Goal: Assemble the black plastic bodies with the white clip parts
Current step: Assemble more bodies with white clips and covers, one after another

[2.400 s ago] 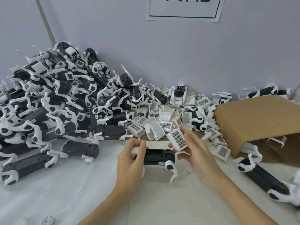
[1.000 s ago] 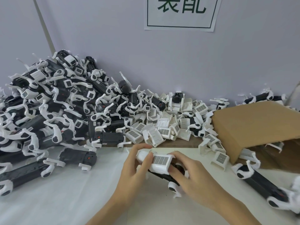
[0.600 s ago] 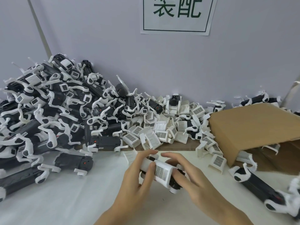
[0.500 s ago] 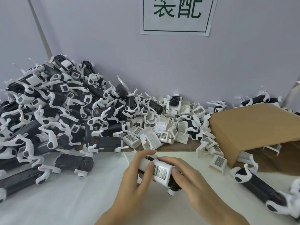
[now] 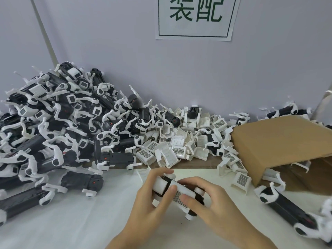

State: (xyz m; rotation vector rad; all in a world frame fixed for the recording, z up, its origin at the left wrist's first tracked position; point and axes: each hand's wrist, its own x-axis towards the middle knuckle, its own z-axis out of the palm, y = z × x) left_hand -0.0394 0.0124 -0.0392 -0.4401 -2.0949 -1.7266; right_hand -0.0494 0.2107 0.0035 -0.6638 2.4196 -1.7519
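Low in the middle of the view, both hands hold one black plastic body [image 5: 198, 196] with a white clip part [image 5: 177, 192] seated on top of it. My left hand [image 5: 150, 200] grips its left end, thumb lying on the clip's barcode face. My right hand [image 5: 206, 203] grips the right end, with fingers curled over the top and thumb pressing on the clip. The body tilts down to the right just above the white table [image 5: 71, 221]. Loose white clip parts [image 5: 177, 150] lie heaped behind my hands.
A large heap of black bodies with white arms [image 5: 53, 132] fills the left. An open cardboard box [image 5: 280, 141] lies on its side at the right. Another black body [image 5: 287, 207] lies at the right front. A paper sign [image 5: 195, 17] hangs on the wall.
My right hand brought the white clip part down onto the black body. Both hands now press it on. The assembly tilted and moved slightly nearer me.
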